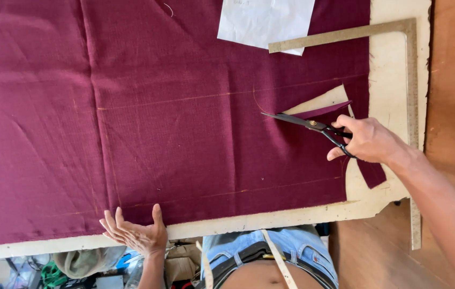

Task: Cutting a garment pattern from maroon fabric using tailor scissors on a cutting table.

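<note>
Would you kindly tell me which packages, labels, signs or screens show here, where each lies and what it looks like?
White paper sheet: lies on the maroon fabric at the top edge, partly under the L-shaped metal square ruler; rectangular, faint marks too small to tell.
Small label on the blue jeans: at the bottom, a tiny pale patch near the waistband.
No packages, signs or screens show.

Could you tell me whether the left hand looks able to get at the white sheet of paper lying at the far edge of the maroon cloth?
Probably not without leaning: the left hand rests at the near table edge, and the whole maroon cloth lies between it and the paper. Nothing blocks the way.
</note>
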